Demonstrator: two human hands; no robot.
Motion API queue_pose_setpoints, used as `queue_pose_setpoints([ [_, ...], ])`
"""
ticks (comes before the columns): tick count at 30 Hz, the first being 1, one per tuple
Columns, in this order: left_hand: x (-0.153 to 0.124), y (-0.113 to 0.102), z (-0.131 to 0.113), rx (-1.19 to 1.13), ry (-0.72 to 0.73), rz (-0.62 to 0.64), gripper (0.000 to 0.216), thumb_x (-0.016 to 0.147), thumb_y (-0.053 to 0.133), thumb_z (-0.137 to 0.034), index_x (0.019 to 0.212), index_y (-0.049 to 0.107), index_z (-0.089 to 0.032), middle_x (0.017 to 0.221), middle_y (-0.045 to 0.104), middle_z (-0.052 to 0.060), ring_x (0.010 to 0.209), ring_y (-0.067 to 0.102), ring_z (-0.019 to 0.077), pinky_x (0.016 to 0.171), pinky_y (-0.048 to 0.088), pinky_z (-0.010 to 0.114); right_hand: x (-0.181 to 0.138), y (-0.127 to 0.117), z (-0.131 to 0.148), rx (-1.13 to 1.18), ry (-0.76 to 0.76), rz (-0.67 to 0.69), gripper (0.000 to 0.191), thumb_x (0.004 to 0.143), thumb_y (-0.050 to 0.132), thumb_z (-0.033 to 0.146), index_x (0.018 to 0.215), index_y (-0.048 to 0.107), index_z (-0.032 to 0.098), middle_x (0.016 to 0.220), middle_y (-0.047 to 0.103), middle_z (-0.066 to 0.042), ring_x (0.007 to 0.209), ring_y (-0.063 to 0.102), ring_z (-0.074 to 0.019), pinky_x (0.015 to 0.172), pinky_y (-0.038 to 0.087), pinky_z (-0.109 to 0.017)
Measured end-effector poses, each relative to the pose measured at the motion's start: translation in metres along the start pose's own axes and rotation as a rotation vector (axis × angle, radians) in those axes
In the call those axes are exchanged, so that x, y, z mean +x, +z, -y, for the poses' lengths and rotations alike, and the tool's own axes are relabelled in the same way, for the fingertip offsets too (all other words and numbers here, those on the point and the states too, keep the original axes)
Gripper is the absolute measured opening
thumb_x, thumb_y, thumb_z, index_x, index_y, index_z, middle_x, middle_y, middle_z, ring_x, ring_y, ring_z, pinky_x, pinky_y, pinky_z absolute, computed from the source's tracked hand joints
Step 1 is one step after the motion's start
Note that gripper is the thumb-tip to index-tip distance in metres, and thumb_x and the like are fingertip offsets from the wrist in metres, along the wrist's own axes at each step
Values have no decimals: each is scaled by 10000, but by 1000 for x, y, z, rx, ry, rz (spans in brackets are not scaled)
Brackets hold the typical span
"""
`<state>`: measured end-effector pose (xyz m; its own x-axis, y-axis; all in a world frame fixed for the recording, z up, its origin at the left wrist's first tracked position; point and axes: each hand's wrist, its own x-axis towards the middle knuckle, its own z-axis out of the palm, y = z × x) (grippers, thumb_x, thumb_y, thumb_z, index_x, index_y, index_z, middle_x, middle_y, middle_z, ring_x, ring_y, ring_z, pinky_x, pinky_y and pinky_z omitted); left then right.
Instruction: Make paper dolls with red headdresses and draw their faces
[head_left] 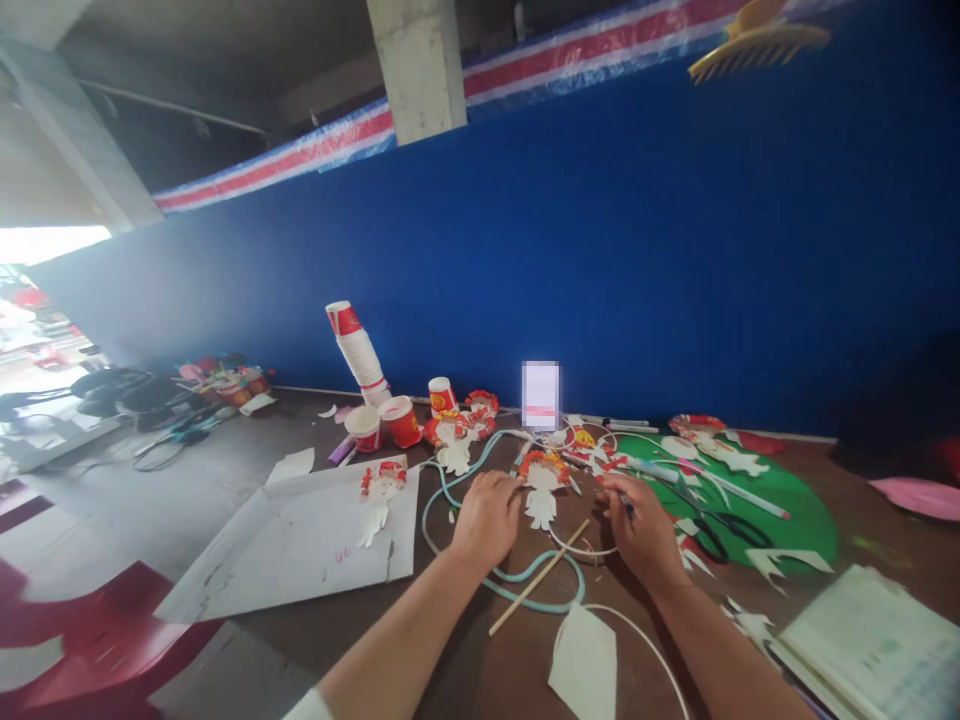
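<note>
Item: paper doll (541, 492), just below ctr of frame, flat on brown table (502, 680). Red/orange top, white body. Long axis runs approx. up-down in frame, top end twd the blue wall (675, 260), lower end twd the wearer.

Position re hands: doll lies btwn the two. L hand (486, 518) is nearer, at the doll's left side, fingers bent, tips at or just beside its upper left edge; contact n/c, and cannot tell if paper is pinched. R hand (639, 522) is to the right of the doll, a clear gap btwn; thumb and fingers pinching a dark pen (627, 506), tip not resolved.

Immediate surrounds: wooden stick (538, 578) lies slantwise below the doll, across the pale blue cord (517, 606). White paper piece (585, 660) nr bottom of frame, btwn forearms.

Right of frame: green mat (814, 515) w/ scissors (709, 530), pens and scraps on/about it; notebook (877, 640) at lower right.

Left of ctr: white board (292, 545) w/ a second doll (381, 497) nr its upper right corner. Above it, two red-white cups (401, 422) side by side, a leaning cup stack (358, 350) behind, purple marker (342, 452) adj.

Above doll: bright upright panel (541, 395), blurred, contents not legible; ID n/c.
</note>
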<state>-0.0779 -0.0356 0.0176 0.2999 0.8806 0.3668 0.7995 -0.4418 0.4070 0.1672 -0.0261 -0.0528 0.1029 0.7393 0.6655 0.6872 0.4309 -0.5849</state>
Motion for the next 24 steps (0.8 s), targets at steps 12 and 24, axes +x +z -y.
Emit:
queue_pose_setpoints([
  [12, 119, 34, 3, 21, 89, 383, 344, 721, 646, -176, 1051, 721, -240, 1092, 709, 68, 1112, 596, 248, 1028, 408, 337, -2, -1, 4, 4, 107, 86, 216, 884, 447, 290, 985, 608, 188, 952, 683, -83, 811, 667, -193, 763, 536, -360],
  [24, 130, 43, 27, 134, 154, 454, 349, 688, 659, -192, 1012, 734, -300, 1023, 711, 59, 1044, 612, 276, 950, 448, 365, -2, -2, 4, -27, 55, 106, 193, 861, 489, 268, 933, 658, 211, 935, 699, -62, 885, 663, -198, 804, 541, -347],
])
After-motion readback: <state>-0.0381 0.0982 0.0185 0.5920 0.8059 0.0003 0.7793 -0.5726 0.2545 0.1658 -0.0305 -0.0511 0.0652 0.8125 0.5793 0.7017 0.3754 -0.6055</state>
